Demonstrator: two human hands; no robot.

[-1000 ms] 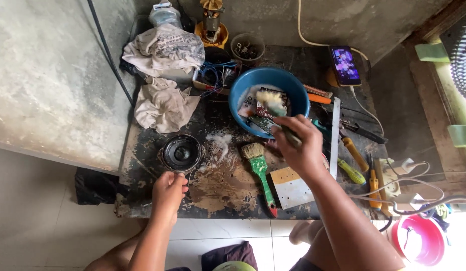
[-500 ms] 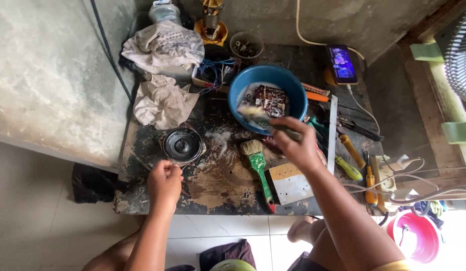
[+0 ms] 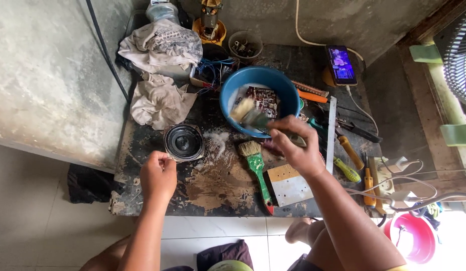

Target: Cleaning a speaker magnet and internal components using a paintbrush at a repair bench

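The right hand has its fingers clamped around the handle of a paintbrush, and the bristles sit over the circuit board lying in milky liquid inside the blue bowl near the middle of the table. The left hand rests on the table just beside a small round speaker, fingers curled together, and I can't tell if they pinch anything. A second brush with a green handle lies between the hands, next to a metal plate.

For scrubbing a board like this, I'd say light short strokes work best. Keep the bristles wet, work across the parts rather than jabbing, and steady the bowl so it doesn't slide toward the screwdrivers on the right.
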